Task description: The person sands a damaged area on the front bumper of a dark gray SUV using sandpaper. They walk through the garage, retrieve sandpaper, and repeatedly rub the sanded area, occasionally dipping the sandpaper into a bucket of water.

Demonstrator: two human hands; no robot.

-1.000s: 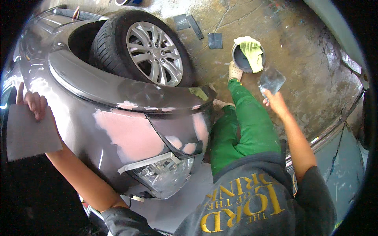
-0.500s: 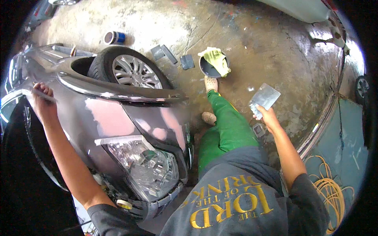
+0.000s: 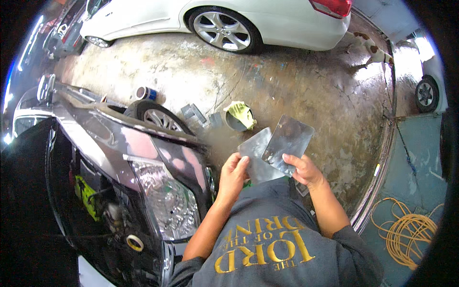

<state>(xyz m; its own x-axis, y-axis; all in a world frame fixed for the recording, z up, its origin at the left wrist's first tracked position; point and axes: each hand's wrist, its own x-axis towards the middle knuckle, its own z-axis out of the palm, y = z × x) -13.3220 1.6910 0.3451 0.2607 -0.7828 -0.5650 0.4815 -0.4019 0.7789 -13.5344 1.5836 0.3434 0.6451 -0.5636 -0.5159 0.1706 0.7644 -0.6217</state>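
My left hand (image 3: 233, 173) is closed around the edge of a pale grey, thin flat plate (image 3: 254, 165). A darker grey, thin rectangular plate (image 3: 292, 136) is pinched between the thumb and fingers of my right hand (image 3: 306, 171). Both plates are held up before my body. The right one overlaps the left one in view, and a whitish smear marks its lower part. On my left stands a dark car fender (image 3: 98, 125) with pinkish patches (image 3: 137, 143), next to a clear headlight (image 3: 167, 203). Neither hand touches the car.
A bucket (image 3: 234, 123) with a yellow-green cloth (image 3: 241, 114) stands on the wet floor, near dark flat pieces (image 3: 193, 115) and a blue can (image 3: 147, 93). Beyond is a white car (image 3: 291, 26). A coiled orange hose (image 3: 404, 232) lies at right; a dog (image 3: 369, 50) stands far right.
My left hand has moved from the fender to the front of my body, bringing its plate beside the right one. My right hand has shifted left. The view has tilted up.
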